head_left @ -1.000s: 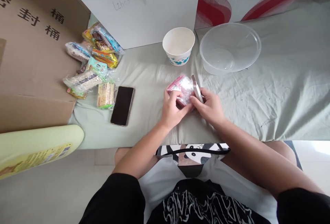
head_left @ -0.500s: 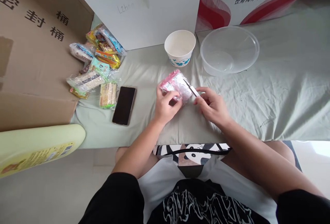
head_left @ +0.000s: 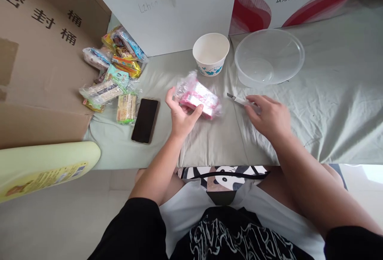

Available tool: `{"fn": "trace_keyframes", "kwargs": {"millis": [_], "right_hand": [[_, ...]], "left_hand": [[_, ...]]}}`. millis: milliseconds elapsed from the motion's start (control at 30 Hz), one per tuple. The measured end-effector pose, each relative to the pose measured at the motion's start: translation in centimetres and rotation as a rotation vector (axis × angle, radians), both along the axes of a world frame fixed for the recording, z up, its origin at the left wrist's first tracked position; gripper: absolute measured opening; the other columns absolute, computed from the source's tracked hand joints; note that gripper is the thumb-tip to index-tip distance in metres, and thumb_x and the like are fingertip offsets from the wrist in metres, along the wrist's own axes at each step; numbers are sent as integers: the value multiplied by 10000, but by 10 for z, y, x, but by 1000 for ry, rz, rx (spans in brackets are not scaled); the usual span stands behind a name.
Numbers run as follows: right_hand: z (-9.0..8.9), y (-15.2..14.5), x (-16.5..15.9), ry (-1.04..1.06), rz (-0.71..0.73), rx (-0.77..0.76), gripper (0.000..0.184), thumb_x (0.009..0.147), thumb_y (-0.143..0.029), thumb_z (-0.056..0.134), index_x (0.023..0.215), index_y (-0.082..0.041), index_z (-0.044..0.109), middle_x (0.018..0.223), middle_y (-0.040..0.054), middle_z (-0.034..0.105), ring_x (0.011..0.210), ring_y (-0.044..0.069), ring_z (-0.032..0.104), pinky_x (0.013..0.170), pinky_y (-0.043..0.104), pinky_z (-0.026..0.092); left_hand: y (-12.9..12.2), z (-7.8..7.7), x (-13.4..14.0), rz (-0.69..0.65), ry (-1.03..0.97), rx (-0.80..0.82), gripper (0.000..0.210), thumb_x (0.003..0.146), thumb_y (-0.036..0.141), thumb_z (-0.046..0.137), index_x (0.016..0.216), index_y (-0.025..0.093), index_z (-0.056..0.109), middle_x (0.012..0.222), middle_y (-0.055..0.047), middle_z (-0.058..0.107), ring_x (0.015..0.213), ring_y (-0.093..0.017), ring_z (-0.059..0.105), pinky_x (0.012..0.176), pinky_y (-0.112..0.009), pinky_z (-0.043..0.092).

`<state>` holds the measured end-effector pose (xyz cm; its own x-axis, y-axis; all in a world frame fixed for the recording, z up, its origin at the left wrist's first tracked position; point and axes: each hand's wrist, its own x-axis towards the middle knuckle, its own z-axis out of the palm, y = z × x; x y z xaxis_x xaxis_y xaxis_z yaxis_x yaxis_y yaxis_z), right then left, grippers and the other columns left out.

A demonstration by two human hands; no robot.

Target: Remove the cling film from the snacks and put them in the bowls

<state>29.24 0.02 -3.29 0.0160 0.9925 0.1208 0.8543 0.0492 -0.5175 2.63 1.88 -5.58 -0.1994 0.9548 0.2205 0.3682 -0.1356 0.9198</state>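
Note:
My left hand (head_left: 183,114) grips a pink and white packet (head_left: 201,99) in clear crinkled plastic wrap, thumb on its near side, held over the cloth in front of the paper bowl. To the right, my right hand (head_left: 269,116) is closed on a small utility knife (head_left: 237,99) with a white handle; its blade points left toward the packet, a short gap apart from it. A white paper bowl (head_left: 211,54) with blue leaf prints stands just behind the packet. Right of it sits a clear plastic bowl (head_left: 269,62), with nothing visible inside.
Several wrapped snacks (head_left: 106,91) lie in a heap at the left, beside a large cardboard box (head_left: 50,64). A black phone (head_left: 145,121) rests near them. White boxes (head_left: 179,8) stand at the back. A yellow-green container (head_left: 44,168) is at the left edge.
The knife has drawn away from the packet to the right with my right hand. My left hand has shifted slightly left and turned the packet.

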Motion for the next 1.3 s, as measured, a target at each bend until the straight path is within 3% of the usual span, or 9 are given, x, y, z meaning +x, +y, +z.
{"fn": "trace_keyframes", "kwargs": {"millis": [200,300,433,600,767,900,1033,1167,1300], "right_hand": [[-8,-3,-13,148,413,181,418,925,-359,575,1313,-223,649,1324,148,682,1227,331,643,1049,496,504],[-13,-5,-25,213,609,182,477,917,-385,612,1370,-235,601,1316,139,683,1238,326,627,1048,493,495],[-13,-2,-28,185,535,110,293,929,-242,516,1147,-234,713,880,75,716,894,252,679,886,407,514],[-9,4,-12,225,191,161,181,858,-198,529,868,-242,704,789,44,647,745,204,632,746,351,512],[-10,4,-6,207,-30,472,325,758,-89,515,999,-243,670,961,86,608,868,245,626,743,401,508],[-9,-8,-18,124,252,585,308,763,-103,539,1014,-254,634,929,75,640,866,252,643,777,417,513],[-10,-23,-39,124,536,363,189,865,-147,518,971,-244,641,799,37,675,706,205,629,669,347,490],[-8,-31,-53,386,305,-82,147,932,-280,541,1052,-231,611,837,36,721,737,208,695,681,329,537],[-5,-30,-61,934,66,-461,443,909,-512,601,1268,-270,503,1038,51,763,888,243,757,811,410,608]], "left_hand": [[4,12,-21,84,283,102,204,817,307,745,916,235,582,1021,-49,618,1020,-215,652,932,-359,544],[9,12,-28,93,161,78,150,823,220,660,936,238,564,995,-33,634,953,-187,672,851,-314,561],[16,5,-40,168,-9,-28,270,811,166,585,1054,260,518,953,-11,620,804,-152,685,667,-252,551],[19,0,-68,242,85,-136,476,734,69,539,1163,274,520,970,-15,598,696,-138,674,629,-270,553],[6,19,-60,-128,534,68,609,674,56,676,1248,256,627,1385,-107,588,1305,-296,602,1047,-425,542],[3,29,-34,-418,593,137,299,824,210,703,1122,224,701,1336,-101,679,1306,-282,611,1096,-428,501],[7,26,-25,-310,336,52,257,980,373,581,821,194,676,780,-33,710,719,-157,673,689,-288,527],[7,33,-21,-282,-173,54,404,946,586,625,784,216,635,724,-11,649,642,-137,632,616,-278,500],[-1,60,-6,-332,-470,-10,493,844,702,696,755,238,554,745,-7,579,831,-194,679,825,-384,579]]}}
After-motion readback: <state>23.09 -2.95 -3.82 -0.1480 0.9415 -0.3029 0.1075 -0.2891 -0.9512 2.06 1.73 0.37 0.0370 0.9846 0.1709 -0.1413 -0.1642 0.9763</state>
